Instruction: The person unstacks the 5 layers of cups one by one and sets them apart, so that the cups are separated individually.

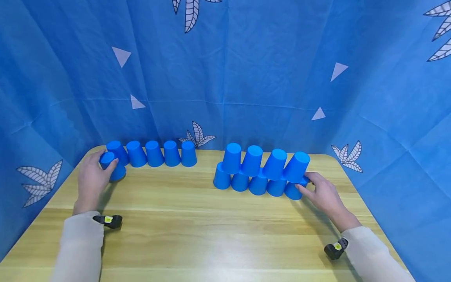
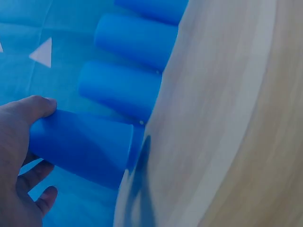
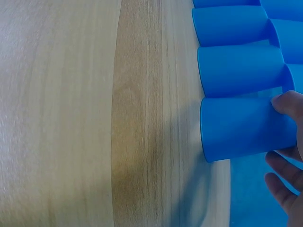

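Note:
My left hand pinches an upside-down blue cup near its narrow end, thumb on one side and fingers on the other. This cup stands in front of the leftmost cup of a row of upside-down blue cups. On the right, my right hand holds the end cup of a bottom row, thumb and fingers around its upper part. Over that row sits a second row of upside-down cups, each bridging two below; its rightmost cup is just above my right fingers.
The wooden table has its back edge just behind the cups. A blue cloth with leaf and triangle prints hangs around the back and sides. Small black cameras sit on both wrists.

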A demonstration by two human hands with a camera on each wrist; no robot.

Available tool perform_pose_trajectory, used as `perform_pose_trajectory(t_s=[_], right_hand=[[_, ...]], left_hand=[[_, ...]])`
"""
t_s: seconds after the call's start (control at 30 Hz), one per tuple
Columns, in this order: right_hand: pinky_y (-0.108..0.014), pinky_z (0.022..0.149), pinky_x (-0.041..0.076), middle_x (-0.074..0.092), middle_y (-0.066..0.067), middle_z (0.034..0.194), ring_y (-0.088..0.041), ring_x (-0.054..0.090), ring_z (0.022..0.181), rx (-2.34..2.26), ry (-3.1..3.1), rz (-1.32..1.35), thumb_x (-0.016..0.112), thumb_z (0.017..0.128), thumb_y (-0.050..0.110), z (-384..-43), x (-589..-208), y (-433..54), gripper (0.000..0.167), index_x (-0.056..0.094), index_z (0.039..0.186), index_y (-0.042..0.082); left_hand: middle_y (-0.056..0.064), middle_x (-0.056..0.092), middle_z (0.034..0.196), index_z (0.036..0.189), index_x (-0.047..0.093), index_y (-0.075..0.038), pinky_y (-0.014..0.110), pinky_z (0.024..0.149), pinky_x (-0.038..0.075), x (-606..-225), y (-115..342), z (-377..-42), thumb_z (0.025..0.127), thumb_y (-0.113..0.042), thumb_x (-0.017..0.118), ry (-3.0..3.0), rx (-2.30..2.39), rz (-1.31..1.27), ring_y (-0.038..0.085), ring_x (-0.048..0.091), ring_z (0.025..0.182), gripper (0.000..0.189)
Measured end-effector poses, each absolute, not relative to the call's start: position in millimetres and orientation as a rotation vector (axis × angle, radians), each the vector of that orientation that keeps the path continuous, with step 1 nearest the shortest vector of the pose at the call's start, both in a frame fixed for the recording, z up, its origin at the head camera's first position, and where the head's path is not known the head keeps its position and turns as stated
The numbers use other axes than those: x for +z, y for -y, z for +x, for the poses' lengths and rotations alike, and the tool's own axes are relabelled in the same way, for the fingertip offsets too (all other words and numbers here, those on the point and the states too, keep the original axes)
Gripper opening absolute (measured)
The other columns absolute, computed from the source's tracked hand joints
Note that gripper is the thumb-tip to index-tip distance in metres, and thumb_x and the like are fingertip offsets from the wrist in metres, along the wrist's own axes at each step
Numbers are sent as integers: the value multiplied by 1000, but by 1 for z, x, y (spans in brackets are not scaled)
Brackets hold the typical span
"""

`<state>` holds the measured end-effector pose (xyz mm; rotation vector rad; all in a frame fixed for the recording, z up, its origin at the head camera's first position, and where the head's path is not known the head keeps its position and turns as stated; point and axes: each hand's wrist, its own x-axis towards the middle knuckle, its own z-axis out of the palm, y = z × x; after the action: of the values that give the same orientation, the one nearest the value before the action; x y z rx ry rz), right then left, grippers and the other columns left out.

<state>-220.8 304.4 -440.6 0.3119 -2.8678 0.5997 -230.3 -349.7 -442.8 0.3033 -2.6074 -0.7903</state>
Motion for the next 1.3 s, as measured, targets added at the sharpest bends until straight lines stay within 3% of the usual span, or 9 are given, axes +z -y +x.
perform_pose_trajectory(t_s=[0.63,1.03,1.3], right_hand=[[-62,88,46,55,-28,129,-48,56,111,620,2886,296,65,95,39,-219,-443,-303,61,51,134,-6],[-61,88,47,56,-27,128,-47,56,111,637,2863,306,64,95,38,-221,-444,-306,59,52,134,-5],[-61,89,47,56,-27,129,-47,56,112,649,2853,310,65,95,36,-220,-443,-306,58,52,134,-5]], left_hand=[[33,24,151,152,27,1,68,106,21,-452,375,-226,99,-48,50,2630,-816,441,54,23,135,76],[33,35,144,144,40,6,70,102,23,-429,348,-214,98,-47,53,2611,-677,255,56,29,129,71],[33,40,142,144,43,2,69,104,24,-410,308,-211,98,-47,55,2634,-717,58,53,33,131,69]])
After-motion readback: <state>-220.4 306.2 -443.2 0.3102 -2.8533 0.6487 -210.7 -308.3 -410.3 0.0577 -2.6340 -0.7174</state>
